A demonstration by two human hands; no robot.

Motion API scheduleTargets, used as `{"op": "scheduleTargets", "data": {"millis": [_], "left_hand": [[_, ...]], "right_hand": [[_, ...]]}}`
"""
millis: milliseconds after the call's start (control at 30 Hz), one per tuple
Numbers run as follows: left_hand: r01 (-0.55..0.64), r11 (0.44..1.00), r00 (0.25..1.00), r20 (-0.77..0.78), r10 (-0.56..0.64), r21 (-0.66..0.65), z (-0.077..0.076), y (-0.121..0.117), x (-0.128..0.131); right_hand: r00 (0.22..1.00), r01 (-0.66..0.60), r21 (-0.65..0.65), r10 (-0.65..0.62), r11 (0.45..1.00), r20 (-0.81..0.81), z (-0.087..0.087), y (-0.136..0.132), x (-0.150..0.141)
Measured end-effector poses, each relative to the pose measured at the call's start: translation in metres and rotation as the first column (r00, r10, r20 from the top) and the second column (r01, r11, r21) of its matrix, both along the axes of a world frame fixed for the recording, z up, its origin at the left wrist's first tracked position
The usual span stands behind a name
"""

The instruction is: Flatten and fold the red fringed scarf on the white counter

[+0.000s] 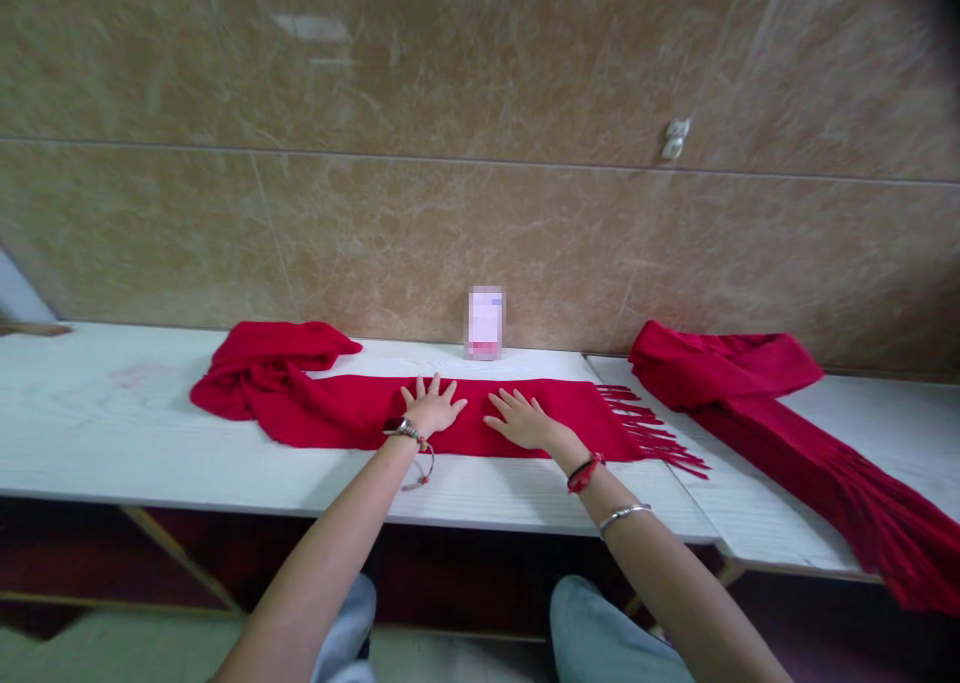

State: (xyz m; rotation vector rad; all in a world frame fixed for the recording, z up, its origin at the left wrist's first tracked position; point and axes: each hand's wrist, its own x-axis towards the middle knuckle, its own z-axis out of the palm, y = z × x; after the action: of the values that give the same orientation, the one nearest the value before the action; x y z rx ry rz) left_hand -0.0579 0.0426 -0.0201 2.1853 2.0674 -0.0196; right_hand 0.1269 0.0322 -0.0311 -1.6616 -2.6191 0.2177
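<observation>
A red scarf (480, 418) lies stretched along the white table, its fringe spread out on the right and its left end bunched in loose folds. My left hand (431, 409) rests flat on the scarf with fingers spread, a watch and beaded bracelet at the wrist. Just right of it, my right hand (521, 421) also lies flat on the cloth, fingers stretched out and holding nothing. A red band and a silver bangle circle that arm. Farther right, a second red scarf (750, 423) is looped over itself, its fringed end hanging past the front edge.
Against the tan marble wall (450, 233) leans a small upright phone-like object (485, 325), blurred out. White tabletops (150, 453) meet at a seam on the right. Open shelves sit below the edge. A small white fixture (676, 138) is on the wall.
</observation>
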Motion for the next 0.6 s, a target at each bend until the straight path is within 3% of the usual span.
{"op": "scheduleTargets", "data": {"millis": [67,167,300,400,600], "left_hand": [[0.101,0.992,0.995,0.003,-0.101,0.072,-0.003,0.002,0.0],[0.157,0.987,0.987,0.027,-0.159,0.042,-0.009,0.008,-0.003],[0.107,0.994,0.993,0.05,-0.107,-0.002,-0.015,0.014,-0.009],[0.024,1.0,0.999,0.049,-0.023,-0.014,-0.013,0.014,-0.012],[-0.075,0.997,0.997,0.023,0.074,0.032,-0.008,0.006,-0.011]], "right_hand": [[0.998,0.048,0.067,-0.045,0.997,-0.044,0.005,0.005,-0.008],[0.994,0.071,0.114,-0.061,0.991,-0.088,0.005,0.013,-0.021],[0.996,0.066,0.025,-0.064,0.997,-0.061,-0.008,0.023,-0.028],[0.993,0.104,0.035,-0.102,0.994,-0.053,-0.015,0.027,-0.023],[0.976,0.211,0.093,-0.205,0.973,-0.071,-0.011,0.021,-0.018]]}}
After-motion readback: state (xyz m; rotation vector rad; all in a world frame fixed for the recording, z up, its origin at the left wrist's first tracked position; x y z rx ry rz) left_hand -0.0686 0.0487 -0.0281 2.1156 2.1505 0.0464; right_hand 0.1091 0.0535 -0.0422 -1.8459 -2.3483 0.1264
